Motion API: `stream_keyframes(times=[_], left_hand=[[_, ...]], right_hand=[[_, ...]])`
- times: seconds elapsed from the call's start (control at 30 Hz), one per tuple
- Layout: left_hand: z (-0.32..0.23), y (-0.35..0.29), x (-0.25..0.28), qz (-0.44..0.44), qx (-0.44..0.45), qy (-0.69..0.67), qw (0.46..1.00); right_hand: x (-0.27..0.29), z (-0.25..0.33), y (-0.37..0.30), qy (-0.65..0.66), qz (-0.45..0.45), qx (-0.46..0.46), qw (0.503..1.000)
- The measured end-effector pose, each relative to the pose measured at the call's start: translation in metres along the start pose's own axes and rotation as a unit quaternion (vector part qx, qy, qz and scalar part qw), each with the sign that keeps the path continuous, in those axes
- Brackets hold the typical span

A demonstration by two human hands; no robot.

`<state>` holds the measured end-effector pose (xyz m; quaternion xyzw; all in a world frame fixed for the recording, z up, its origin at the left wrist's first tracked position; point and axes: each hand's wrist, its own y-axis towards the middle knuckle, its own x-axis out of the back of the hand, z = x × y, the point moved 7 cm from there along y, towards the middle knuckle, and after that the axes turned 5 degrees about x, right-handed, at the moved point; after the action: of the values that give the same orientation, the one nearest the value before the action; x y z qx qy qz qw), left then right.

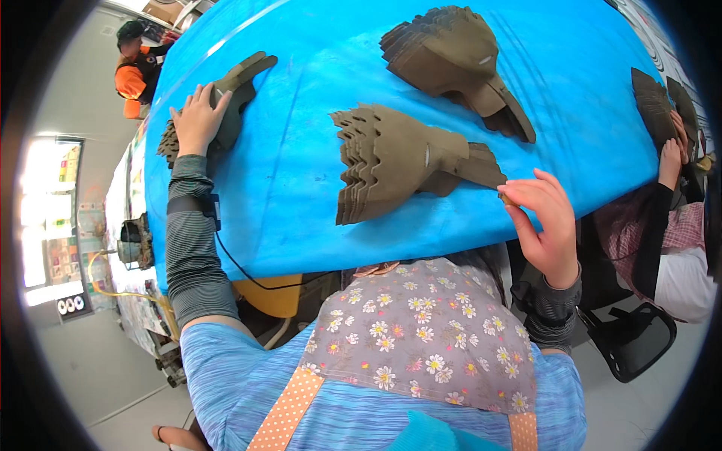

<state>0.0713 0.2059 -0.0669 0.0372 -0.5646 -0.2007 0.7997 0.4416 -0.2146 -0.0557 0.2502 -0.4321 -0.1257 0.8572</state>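
Observation:
My left hand [197,124] lies with fingers spread on a stack of dark olive pieces [235,113] at the left of the table. In front of me is another stack of flat olive-brown cut pieces [391,161], with a wavy fanned edge on its left and a narrow tail on its right. Close to the tip of that tail, my right hand [545,222] is pinched, thumb against fingers. A small brownish bit shows at the fingertips; its kind is unclear. Farther back sits a third, similar stack [451,56], its tail pointing toward the near right.
A blue sheet [301,150] covers the table. At the right edge, another person's hands [671,154] touch similar dark pieces [653,105]. A person in orange and black [135,75] is at the far left. A black chair [632,342] stands at lower right; a cable [263,286] hangs from my left wrist.

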Motion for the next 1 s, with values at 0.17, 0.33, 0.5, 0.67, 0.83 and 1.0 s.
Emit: stream_keyframes(times=[0.17, 0.33, 0.5, 0.67, 0.83, 1.0], left_hand=[[0.046, 0.001, -0.028, 0.081, 0.06, -0.014, 0.995], [-0.047, -0.036, 0.064, -0.067, -0.078, -0.136, 0.985], [-0.163, -0.163, 0.189, -0.078, -0.296, -0.382, 0.872], [-0.208, -0.205, 0.193, -0.038, -0.283, -0.249, 0.925], [-0.212, -0.216, 0.203, -0.014, -0.277, -0.219, 0.935], [-0.21, -0.217, 0.203, 0.183, -0.192, -0.672, 0.692]], right_hand=[[0.0, -0.004, -0.003, 0.013, -0.007, -0.019, 1.0], [-0.008, -0.013, -0.003, 0.073, -0.033, -0.017, 0.997], [-0.032, -0.022, 0.006, 0.139, -0.013, -0.044, 0.989], [-0.073, -0.029, 0.019, 0.077, 0.015, -0.066, 0.995], [-0.084, -0.031, 0.015, 0.13, 0.011, -0.074, 0.989], [-0.084, -0.025, 0.007, 0.158, -0.001, -0.061, 0.985]])
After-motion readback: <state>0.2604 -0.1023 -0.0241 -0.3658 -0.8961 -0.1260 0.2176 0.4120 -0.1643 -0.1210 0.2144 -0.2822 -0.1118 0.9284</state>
